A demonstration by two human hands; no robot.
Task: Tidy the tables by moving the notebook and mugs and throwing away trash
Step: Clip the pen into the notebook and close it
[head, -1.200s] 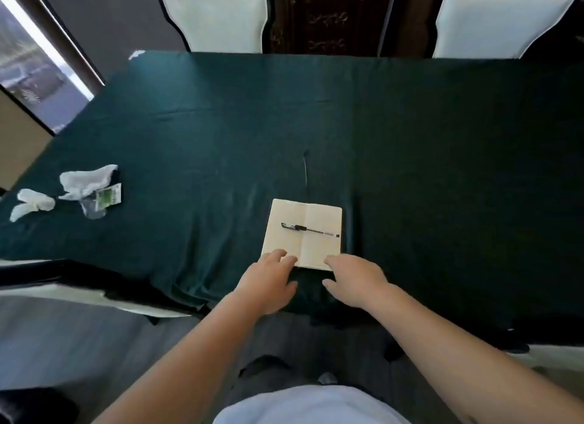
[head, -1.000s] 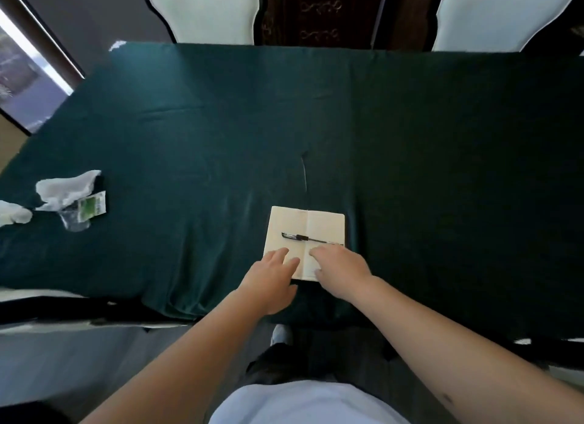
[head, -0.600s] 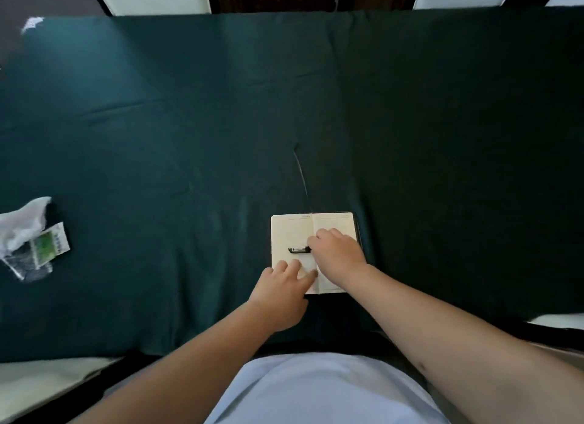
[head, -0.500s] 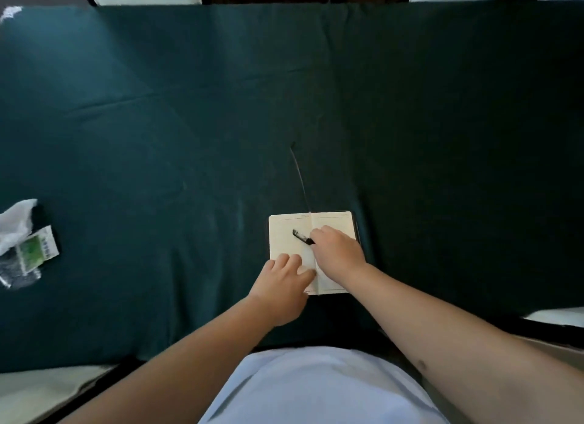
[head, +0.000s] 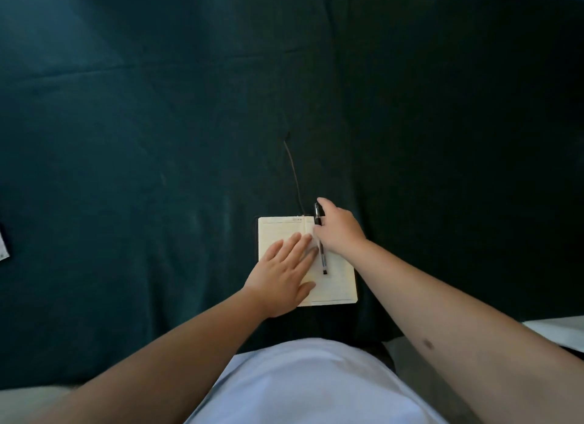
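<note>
**Open notebook on a dark green tablecloth**

A dark green tablecloth (head: pixel 158 139) fills the view. The open notebook (head: pixel 278 231) lies near the table's near edge, at about 6 o'clock. The left hand (head: pixel 282 276) rests flat, fingers straight, on its pages. The right hand (head: pixel 339 232), at the notebook's 1 o'clock corner, pinches a black pen (head: pixel 320 249) above the right page.
</note>
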